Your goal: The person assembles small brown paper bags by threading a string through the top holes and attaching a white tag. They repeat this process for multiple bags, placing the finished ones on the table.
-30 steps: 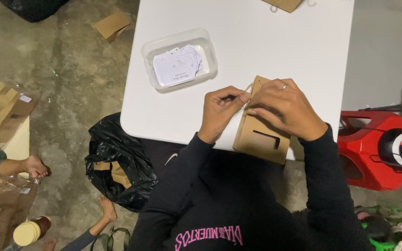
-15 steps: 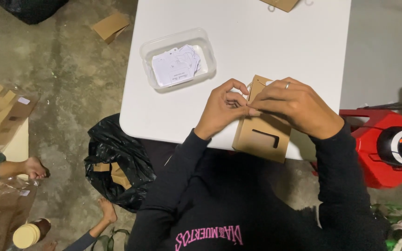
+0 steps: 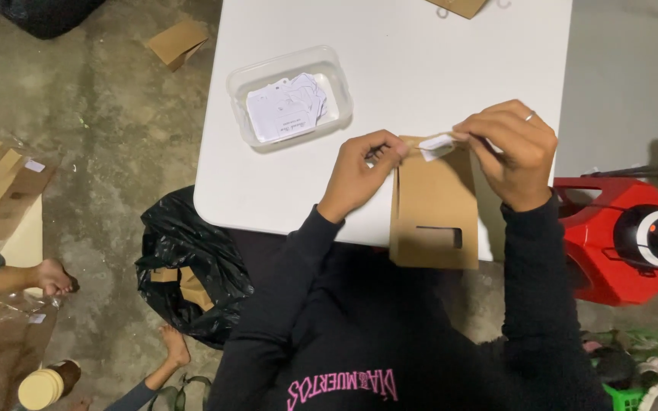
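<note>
A flat brown paper bag [image 3: 432,205] with a small rectangular cut-out lies at the near edge of the white table [image 3: 420,68], overhanging it. My left hand [image 3: 363,171] pinches the bag's top left corner. My right hand [image 3: 512,148], a ring on one finger, pinches a small white tag [image 3: 436,144] at the bag's top edge. A thin string seems to run between my hands.
A clear plastic tub [image 3: 291,95] of white tags sits on the table to the left. Another brown bag [image 3: 462,6] lies at the far edge. A black rubbish sack [image 3: 188,274], cardboard pieces, another person's feet and a red machine [image 3: 626,236] surround the table.
The bag has been turned upright and squared to me. My hands have drawn apart along its top edge, and the white tag now shows in my right hand.
</note>
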